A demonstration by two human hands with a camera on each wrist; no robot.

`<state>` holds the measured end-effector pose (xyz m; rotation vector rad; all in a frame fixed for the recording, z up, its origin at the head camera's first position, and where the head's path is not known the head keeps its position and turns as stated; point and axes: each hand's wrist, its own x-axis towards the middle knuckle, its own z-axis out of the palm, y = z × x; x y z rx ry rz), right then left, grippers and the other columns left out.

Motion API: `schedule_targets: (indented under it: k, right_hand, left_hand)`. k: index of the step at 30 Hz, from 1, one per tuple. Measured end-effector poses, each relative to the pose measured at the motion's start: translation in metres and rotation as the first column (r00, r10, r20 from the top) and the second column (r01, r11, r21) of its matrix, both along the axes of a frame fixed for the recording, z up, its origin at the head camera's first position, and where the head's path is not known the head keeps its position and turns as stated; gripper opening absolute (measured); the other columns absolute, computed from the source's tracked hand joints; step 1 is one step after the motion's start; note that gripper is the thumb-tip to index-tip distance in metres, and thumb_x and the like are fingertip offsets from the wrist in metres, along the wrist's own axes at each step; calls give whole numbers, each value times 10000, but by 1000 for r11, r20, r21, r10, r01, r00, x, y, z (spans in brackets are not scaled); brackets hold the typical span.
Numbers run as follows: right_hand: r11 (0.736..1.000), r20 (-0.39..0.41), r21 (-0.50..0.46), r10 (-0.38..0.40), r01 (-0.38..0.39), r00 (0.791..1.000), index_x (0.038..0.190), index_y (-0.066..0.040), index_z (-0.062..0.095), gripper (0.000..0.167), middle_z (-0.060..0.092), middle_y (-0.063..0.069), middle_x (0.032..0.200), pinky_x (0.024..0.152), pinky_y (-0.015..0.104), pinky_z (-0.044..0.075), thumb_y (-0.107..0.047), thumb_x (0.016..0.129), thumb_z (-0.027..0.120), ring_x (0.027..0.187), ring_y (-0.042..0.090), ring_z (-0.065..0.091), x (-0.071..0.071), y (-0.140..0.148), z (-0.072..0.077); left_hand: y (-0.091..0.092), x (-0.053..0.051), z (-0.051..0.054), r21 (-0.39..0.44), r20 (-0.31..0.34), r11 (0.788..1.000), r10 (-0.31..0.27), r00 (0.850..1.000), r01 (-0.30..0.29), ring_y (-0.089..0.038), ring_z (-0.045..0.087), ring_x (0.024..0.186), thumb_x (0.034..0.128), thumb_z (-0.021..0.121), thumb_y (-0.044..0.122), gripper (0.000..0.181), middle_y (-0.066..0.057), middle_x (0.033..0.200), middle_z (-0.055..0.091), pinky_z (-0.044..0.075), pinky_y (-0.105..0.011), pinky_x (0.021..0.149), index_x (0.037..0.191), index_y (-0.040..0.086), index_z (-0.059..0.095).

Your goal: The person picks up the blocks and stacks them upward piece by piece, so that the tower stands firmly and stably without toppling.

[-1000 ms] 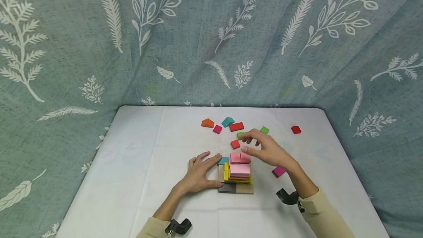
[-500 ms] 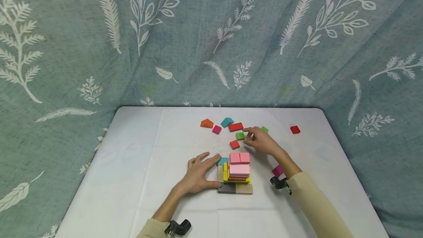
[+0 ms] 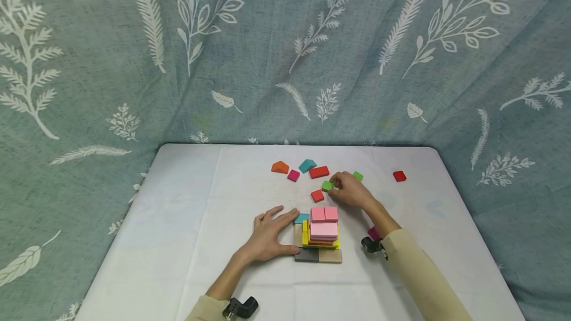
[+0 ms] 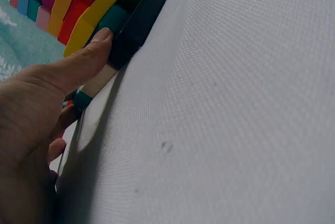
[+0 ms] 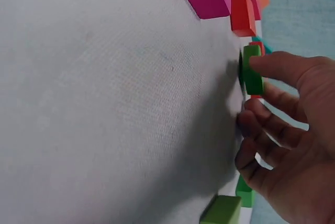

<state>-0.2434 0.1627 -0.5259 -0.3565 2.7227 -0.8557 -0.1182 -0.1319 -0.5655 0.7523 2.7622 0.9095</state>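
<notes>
My right hand (image 3: 352, 190) pinches a green block (image 5: 253, 72) between thumb and forefinger at the far side of the stack. In the right wrist view a thin shadow lies beside the block, and the other fingers are curled loosely. The left hand (image 3: 267, 237) spreads beside a layered stack of coloured blocks, its thumb touching a dark block (image 4: 137, 28) and its forefinger reaching a teal block (image 3: 301, 218) at the base. Two pink blocks (image 3: 324, 214) top the stack. Yellow layers (image 3: 305, 234) show below them. A red block (image 3: 317, 195) lies near the pinched one.
Loose blocks lie toward the back: orange (image 3: 280, 167), magenta (image 3: 293, 175), teal (image 3: 307, 165), red (image 3: 319, 172) and green (image 3: 358, 176). Another red block (image 3: 399, 176) sits farther right. A magenta block (image 3: 373, 233) is partly hidden by the right wrist's camera (image 3: 371, 245).
My right hand has moved from above the stack to the green block and now pinches it; the block has shifted slightly. The left hand stays in place.
</notes>
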Motion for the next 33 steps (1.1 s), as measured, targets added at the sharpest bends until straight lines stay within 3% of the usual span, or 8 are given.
schedule_targets:
  k: [6, 14, 19, 25, 33]
  right_hand:
    - [994, -74, -105, 2, -10, 997, 1185, -57, 665, 362, 656, 82, 1055, 715, 334, 513, -245, 890, 759, 921, 216, 612, 23, 12, 22]
    - [976, -195, -211, 2, -44, 981, 1156, -170, 667, 317, 670, 37, 1045, 729, 359, 498, -242, 875, 793, 921, 172, 582, 79, 27, 77]
    - [968, -216, -228, 58, -108, 975, 1149, -225, 667, 339, 659, -51, 1042, 742, 346, 510, -232, 847, 821, 898, 123, 576, 112, 30, 99]
    - [963, -144, -214, 132, -161, 981, 1124, -298, 650, 328, 633, -143, 1053, 714, 297, 486, -254, 848, 822, 879, 125, 592, 134, 33, 105]
    - [953, -60, -207, 211, -219, 976, 1081, -259, 595, 326, 611, -114, 1007, 658, 263, 480, -252, 847, 823, 851, 134, 597, 136, 35, 94]
  left_hand:
    - [0, -1, -2, -5, -3, 1000, -2, 1000, 2, -255, 175, 1513, 766, 735, 693, 993, 114, 1614, 346, 146, -554, 1088, 1580, 278, 345]
    - [1, -3, -3, -4, -2, 1000, -4, 1000, 4, -249, 166, 1516, 767, 716, 717, 995, 132, 1616, 333, 132, -552, 1093, 1582, 294, 334]
    - [0, -3, -5, -6, -3, 1000, -2, 1000, 2, -245, 160, 1517, 760, 699, 745, 1007, 137, 1615, 332, 130, -548, 1091, 1583, 293, 334]
    - [0, -2, -5, 9, -13, 1000, -9, 1000, 9, -260, 179, 1511, 766, 703, 733, 988, 134, 1612, 341, 147, -559, 1079, 1578, 296, 347]
    - [-1, -1, -3, 15, -12, 1000, -2, 1000, 3, -276, 195, 1504, 763, 737, 693, 976, 114, 1605, 364, 158, -569, 1072, 1569, 280, 373]
